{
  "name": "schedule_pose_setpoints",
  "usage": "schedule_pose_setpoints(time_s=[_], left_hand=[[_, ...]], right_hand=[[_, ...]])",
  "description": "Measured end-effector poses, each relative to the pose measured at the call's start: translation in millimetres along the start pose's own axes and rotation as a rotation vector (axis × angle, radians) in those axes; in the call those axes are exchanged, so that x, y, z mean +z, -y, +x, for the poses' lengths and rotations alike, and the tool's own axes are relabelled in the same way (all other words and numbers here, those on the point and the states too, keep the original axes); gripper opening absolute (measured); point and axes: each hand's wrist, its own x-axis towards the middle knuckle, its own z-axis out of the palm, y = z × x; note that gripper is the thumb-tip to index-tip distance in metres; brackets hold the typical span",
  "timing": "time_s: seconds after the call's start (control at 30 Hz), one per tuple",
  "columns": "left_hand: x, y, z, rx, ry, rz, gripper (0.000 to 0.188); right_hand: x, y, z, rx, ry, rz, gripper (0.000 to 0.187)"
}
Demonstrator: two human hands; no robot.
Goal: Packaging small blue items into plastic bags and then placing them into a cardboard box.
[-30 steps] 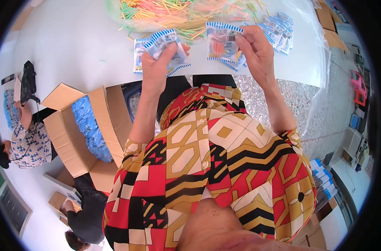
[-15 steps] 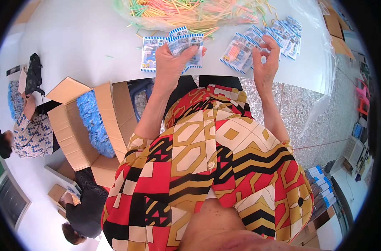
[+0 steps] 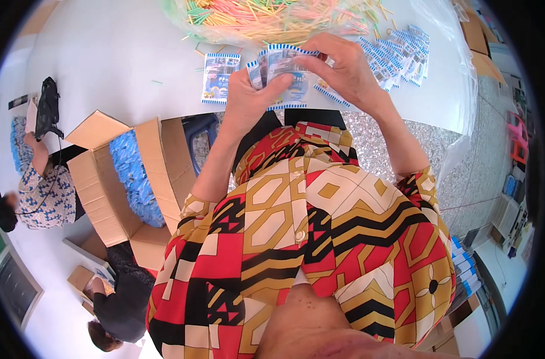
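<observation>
My left hand (image 3: pixel 248 96) grips a few small blue-and-white plastic packets (image 3: pixel 287 60), its thumb pressed across their front. The front packet looks clear in part, with blue-striped ends. At its upper right edge, my right hand (image 3: pixel 353 69) pinches with thumb and fingers. Another printed packet (image 3: pixel 214 81) lies flat on the table, left of my left hand. A fanned row of packets (image 3: pixel 410 54) spreads over the table to the right, partly covered by my right hand.
Beyond my hands, a clear plastic bag (image 3: pixel 254 39) spills thin coloured sticks (image 3: pixel 248 12) over the white table (image 3: pixel 117 66). An open cardboard box (image 3: pixel 99 179) full of blue packets stands to the left. Two people (image 3: pixel 48 188) work farther left. Plastic sheeting hangs at the table's right edge.
My right hand has moved left from above the fanned packets and now pinches the packet in my left hand. My left hand has shifted slightly right, turning the packets more upright.
</observation>
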Motion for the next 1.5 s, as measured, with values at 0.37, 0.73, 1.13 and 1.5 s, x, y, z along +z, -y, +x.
schedule_pose_setpoints(time_s=[0.37,0.73,1.13,1.5], left_hand=[[-11.8,1.4,-0.2,-0.011,0.011,-0.022,0.017],[-6.5,0.5,-3.5,0.021,-0.090,-0.207,0.020],[-12.4,2.1,-2.8,0.026,-0.104,-0.088,0.016],[-11.8,-1.3,-2.0,0.045,-0.130,-0.240,0.018]], right_hand=[[-12.0,14.5,10.2,-0.135,0.056,-0.053,0.023],[-18.6,39.3,7.3,-0.270,-0.077,-0.059,0.036],[-16.7,45.4,19.3,-0.439,-0.016,-0.174,0.023],[-11.0,49.1,37.0,-0.346,0.113,0.019,0.013]])
